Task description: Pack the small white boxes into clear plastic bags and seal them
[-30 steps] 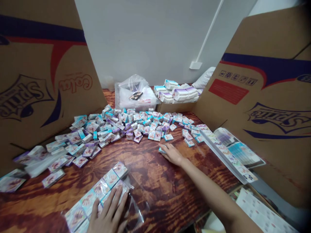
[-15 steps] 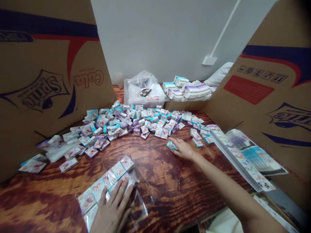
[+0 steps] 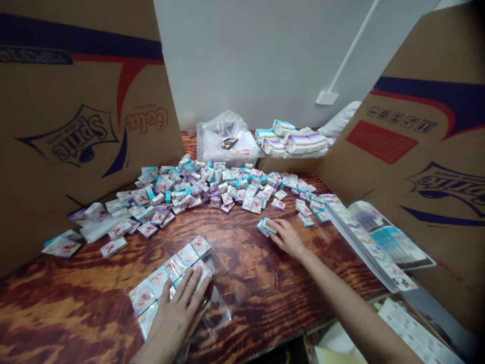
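Note:
My left hand (image 3: pixel 182 306) lies flat with fingers stretched over two rows of small printed boxes (image 3: pixel 157 279). These boxes are in a clear plastic bag (image 3: pixel 223 306), whose loose end spreads to the right on the table. Farther right, my right hand (image 3: pixel 287 236) has its fingertips closed on a small blue-and-white box (image 3: pixel 270 225). Another such box (image 3: pixel 261 228) seems to sit against it, partly covered. Just beyond, a wide heap of loose small boxes (image 3: pixel 227 189), with blue or purple sides, stretches across the table.
Tall cardboard cartons stand on the left (image 3: pixel 87 167) and right (image 3: pixel 424 167). At the back are a plastic-wrapped tub (image 3: pixel 223 149) and stacked soft packs (image 3: pixel 303 143). A printed strip (image 3: pixel 367 242) and a sheet (image 3: pixel 397 240) lie right. The wooden table (image 3: pixel 257 293) ends at the lower right.
The view has shifted slightly. Beside the right fingers, two small boxes now show where one was visible. My left hand stays on the bagged boxes.

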A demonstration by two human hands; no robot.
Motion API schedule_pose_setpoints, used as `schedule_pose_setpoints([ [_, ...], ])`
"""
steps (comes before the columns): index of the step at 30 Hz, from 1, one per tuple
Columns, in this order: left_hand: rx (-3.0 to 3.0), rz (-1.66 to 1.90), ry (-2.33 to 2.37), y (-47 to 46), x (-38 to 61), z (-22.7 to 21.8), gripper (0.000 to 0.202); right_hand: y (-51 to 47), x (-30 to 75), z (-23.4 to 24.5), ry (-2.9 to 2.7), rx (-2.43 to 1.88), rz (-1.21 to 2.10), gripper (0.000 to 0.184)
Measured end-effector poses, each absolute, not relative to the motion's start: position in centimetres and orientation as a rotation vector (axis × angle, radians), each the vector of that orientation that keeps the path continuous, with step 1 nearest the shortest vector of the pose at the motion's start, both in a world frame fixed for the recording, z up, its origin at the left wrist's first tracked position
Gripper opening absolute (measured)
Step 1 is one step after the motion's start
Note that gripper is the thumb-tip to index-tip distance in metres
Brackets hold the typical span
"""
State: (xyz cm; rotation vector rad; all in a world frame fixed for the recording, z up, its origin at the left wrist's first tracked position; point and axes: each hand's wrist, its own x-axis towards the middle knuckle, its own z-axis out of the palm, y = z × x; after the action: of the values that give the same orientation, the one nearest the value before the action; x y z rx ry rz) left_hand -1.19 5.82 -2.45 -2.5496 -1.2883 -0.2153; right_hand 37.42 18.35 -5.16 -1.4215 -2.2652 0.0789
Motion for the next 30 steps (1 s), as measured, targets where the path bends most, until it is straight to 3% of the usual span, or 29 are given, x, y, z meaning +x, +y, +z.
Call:
schedule_pose_setpoints([
  [13,-2.554,-0.207,-1.545,6.6,1.4,-1.1,0.056,18.5,35.4,-9.3,-2.087,-1.350,0.068,0.048],
  [30,-2.523,-0.185,-1.546,7.1,1.3,-2.0,0.055,19.2,33.0,-8.2,-2.045,-1.286,0.083,0.046],
])
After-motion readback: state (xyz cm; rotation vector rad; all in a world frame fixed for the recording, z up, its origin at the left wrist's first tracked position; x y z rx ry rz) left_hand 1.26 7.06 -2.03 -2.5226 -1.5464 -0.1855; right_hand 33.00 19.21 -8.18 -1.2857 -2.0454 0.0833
